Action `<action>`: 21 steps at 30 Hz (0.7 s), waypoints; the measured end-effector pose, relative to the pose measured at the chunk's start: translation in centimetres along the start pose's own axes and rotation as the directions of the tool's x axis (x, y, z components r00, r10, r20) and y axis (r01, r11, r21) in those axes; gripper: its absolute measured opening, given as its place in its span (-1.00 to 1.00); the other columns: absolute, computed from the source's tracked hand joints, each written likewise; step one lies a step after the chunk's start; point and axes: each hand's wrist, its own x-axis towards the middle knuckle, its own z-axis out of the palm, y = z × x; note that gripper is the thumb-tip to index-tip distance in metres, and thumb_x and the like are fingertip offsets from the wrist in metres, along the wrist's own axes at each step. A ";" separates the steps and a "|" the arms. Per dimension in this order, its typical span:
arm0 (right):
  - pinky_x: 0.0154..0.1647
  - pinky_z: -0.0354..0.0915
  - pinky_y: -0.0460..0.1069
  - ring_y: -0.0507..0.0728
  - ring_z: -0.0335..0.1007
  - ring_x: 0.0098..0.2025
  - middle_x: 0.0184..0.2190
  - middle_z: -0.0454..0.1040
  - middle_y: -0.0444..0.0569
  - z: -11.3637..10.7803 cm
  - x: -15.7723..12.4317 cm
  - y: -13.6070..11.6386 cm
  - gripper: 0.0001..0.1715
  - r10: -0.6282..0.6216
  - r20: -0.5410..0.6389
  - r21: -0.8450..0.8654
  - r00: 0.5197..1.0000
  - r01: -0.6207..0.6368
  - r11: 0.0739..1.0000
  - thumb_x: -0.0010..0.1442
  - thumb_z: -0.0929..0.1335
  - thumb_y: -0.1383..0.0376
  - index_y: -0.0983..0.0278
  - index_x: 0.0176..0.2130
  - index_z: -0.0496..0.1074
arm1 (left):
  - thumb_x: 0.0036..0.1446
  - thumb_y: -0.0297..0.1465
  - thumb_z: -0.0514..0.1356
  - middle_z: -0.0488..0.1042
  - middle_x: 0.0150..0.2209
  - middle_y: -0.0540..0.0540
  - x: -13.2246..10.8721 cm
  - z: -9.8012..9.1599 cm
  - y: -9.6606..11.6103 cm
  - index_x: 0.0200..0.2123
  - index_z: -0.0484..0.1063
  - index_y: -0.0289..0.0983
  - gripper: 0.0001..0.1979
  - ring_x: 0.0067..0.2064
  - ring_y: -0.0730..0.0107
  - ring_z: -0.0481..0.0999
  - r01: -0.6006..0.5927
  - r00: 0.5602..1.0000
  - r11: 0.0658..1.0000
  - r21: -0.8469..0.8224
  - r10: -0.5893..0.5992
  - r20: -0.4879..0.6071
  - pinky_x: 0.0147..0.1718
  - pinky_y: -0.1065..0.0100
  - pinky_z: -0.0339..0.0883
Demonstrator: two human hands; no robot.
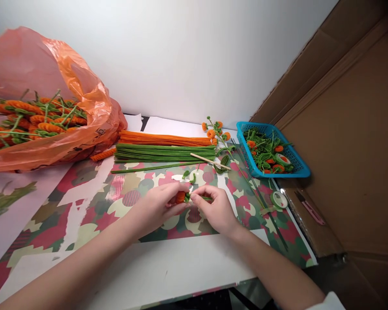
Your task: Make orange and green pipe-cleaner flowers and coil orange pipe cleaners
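My left hand (163, 201) is closed round a small orange pipe-cleaner flower (180, 197) with green at its base. Thumb and fingers of my right hand (214, 205) pinch the green stem (207, 198) close to that base. Just beyond my fingers lie two short curled green pieces (192, 177). Farther back, a bundle of green pipe cleaners (164, 153) lies in front of an orange bundle (168, 138), with a thin wooden stick (210, 161) across the green one's right end. My fingers partly hide the flower.
An orange plastic bag (97, 107) of orange-and-green pieces stands at left. At right are a blue basket (302, 170) of green and orange parts, green tape (279, 200), pink-handled snips (312, 211) and a finished flower branch (211, 134). A cardboard wall (349, 129) bounds the right side.
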 end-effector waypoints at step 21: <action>-0.23 0.18 -0.03 0.06 0.26 -0.37 -0.44 0.39 -0.14 -1.4 0.7 -0.1 -0.87 -0.304 0.378 -0.422 0.874 0.456 0.784 0.32 0.20 0.28 0.23 -0.28 0.27 | 0.28 -0.22 0.01 0.27 -0.31 0.03 0.0 -0.6 0.2 -0.19 0.28 -0.19 -0.82 -0.33 0.44 0.25 0.375 0.920 0.798 -0.473 -0.255 0.298 -0.35 0.42 0.23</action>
